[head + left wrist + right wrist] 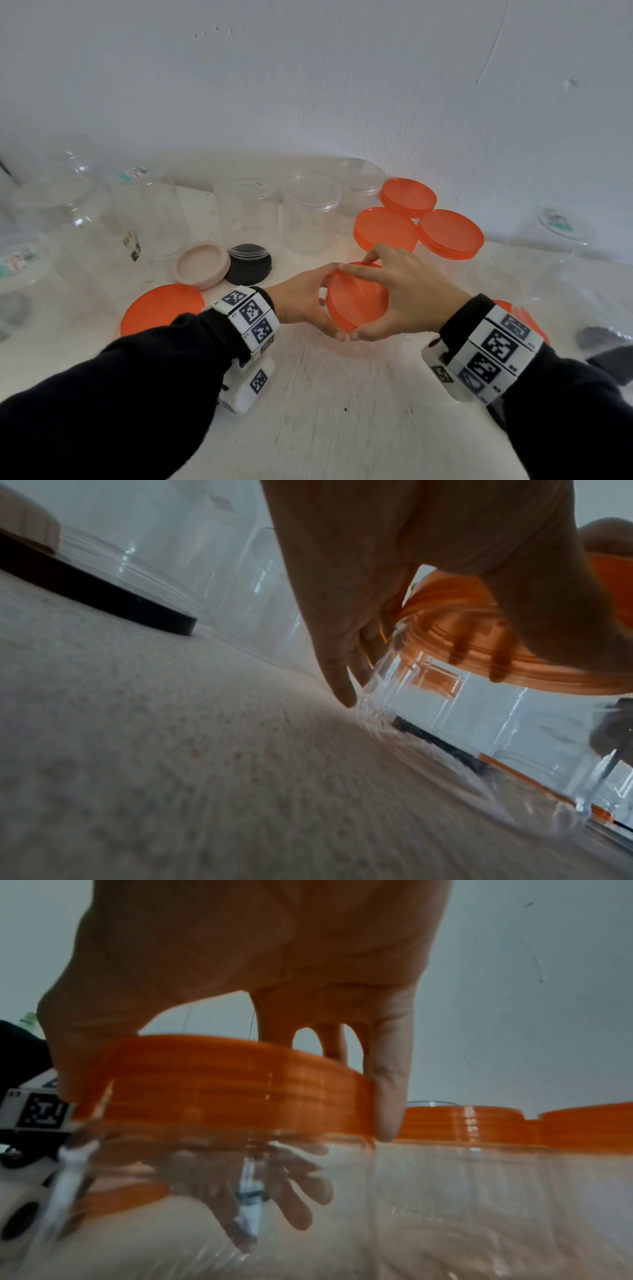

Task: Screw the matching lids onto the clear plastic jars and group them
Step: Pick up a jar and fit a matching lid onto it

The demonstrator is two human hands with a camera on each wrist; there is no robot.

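I had both hands on one clear jar (445, 723) standing on the white worktop (325, 411), with an orange lid (356, 298) sitting on its mouth. My right hand (404, 294) gripped the lid from above, thumb on the near edge and fingers (387, 1096) curled down over the far rim. My left hand (301, 301) was curled round the jar just under the lid, its fingers (337, 680) running down the clear wall almost to the worktop.

Just beyond that jar stood three capped jars, their orange lids (448, 233) touching one another. To the left of the jar I held lay a black lid (248, 263) and a pink lid (202, 267), touching; nearer me than these lay a loose orange lid (157, 308). Several clear jars (311, 212) stood behind them against the wall.
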